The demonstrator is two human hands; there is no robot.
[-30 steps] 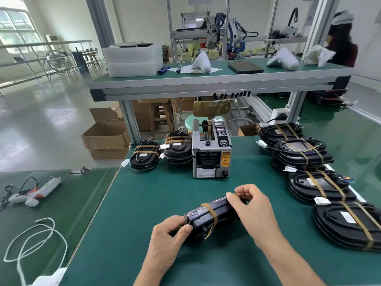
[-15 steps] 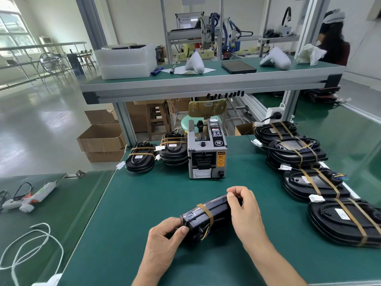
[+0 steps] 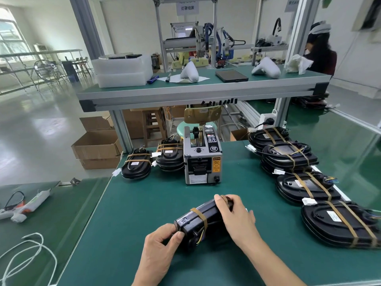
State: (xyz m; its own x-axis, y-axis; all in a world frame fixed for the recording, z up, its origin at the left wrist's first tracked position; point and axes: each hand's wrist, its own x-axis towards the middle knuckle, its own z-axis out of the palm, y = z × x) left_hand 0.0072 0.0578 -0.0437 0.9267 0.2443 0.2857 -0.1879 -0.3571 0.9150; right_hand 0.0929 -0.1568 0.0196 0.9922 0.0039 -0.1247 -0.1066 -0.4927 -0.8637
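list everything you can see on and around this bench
held bundle: 1, black with tan tape band, near middle of mat
tape dispenser: 1, grey and black, mat centre
taped bundles: 6, black, two left of dispenser, four along right edge
mat: 1, green, bench top
glue gun: 1, white and orange, left table
cord: 1, white, left near corner
cardboard boxes: several, brown, floor at left
foam trays: 2, white, upper shelf left
left hand: 1, grips held bundle's near end
right hand: 1, grips its far end
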